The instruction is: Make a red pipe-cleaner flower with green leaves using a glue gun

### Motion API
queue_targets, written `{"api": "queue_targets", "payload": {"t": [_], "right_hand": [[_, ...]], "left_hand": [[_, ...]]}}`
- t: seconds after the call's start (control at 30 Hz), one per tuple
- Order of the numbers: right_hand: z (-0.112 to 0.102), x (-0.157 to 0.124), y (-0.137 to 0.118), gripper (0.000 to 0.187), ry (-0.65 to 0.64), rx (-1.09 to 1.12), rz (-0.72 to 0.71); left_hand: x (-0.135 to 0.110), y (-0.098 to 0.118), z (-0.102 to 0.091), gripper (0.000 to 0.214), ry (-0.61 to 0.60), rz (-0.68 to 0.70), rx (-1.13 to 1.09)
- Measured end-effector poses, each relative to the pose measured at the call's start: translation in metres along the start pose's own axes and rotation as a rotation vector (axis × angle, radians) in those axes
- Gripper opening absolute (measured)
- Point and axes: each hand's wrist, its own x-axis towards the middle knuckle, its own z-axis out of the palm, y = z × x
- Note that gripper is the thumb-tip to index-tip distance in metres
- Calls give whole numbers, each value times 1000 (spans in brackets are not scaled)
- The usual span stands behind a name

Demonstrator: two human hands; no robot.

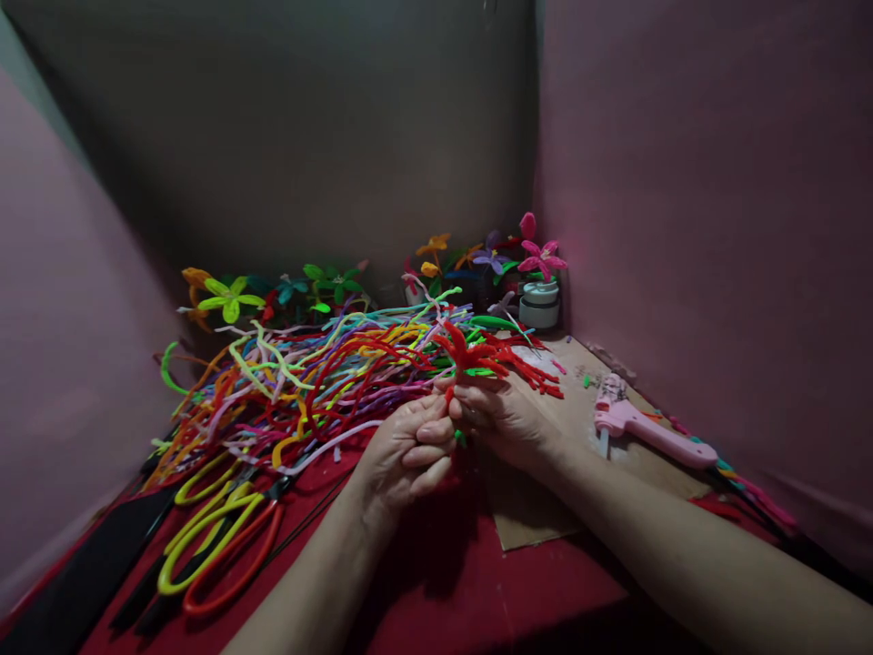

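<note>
Between my two hands is a red pipe-cleaner flower (465, 353), its fuzzy petals spreading upward. My left hand (413, 450) is closed, thumb and fingers pinching at the flower's base from the left. From the other side my right hand (508, 414) also grips the base, fingers closed just under the petals. A bit of green shows below the fingers; the rest of the stem is hidden. Right behind the hands lies a big heap of loose pipe cleaners (355, 350) in many colours. Several red pipe cleaners (538, 371) stick out to the right.
Scissors with yellow handles (211, 537), a red-handled tool (235, 582) and a black strip (88, 582) lie at left. A pink glue gun (655, 432) rests on cardboard (532, 514) at right. Finished flowers (232, 298) and a white jar (538, 305) stand along the back wall.
</note>
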Motion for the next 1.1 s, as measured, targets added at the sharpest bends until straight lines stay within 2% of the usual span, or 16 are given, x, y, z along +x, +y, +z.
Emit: {"api": "queue_targets", "payload": {"t": [0.13, 0.23, 0.3, 0.4, 0.47, 0.53, 0.6, 0.73, 0.9, 1.0, 1.1], "right_hand": [[1, -2, -2, 9, 35, 17, -41], [0, -1, 1, 11, 99, 65, -41], [0, 0, 4, 14, 155, 83, -51], [2, 0, 6, 17, 239, 66, -85], [5, 0, 6, 17, 262, 34, -128], [6, -1, 5, 15, 264, 0, -164], [7, -2, 4, 13, 223, -22, -170], [4, -3, 2, 10, 103, -73, -121], [4, -2, 0, 12, 131, -118, -64], [4, -2, 2, 15, 154, -99, -65], [0, -1, 4, 15, 162, -54, -34]], "left_hand": [[0, -1, 2, 15, -8, 2, 76], [3, -4, 3, 20, 116, 53, 309], [5, -9, 3, 25, 284, 173, 616], [7, -17, 1, 20, 536, 472, 1228], [6, -21, 0, 14, 608, 615, 1536], [6, -23, -1, 14, 612, 659, 1676], [5, -21, -1, 14, 601, 649, 1662], [6, -14, 2, 17, 567, 574, 1402], [7, -9, 5, 20, 479, 346, 899], [5, -7, 6, 21, 387, 228, 587], [4, -6, 4, 20, 279, 144, 373]]}}
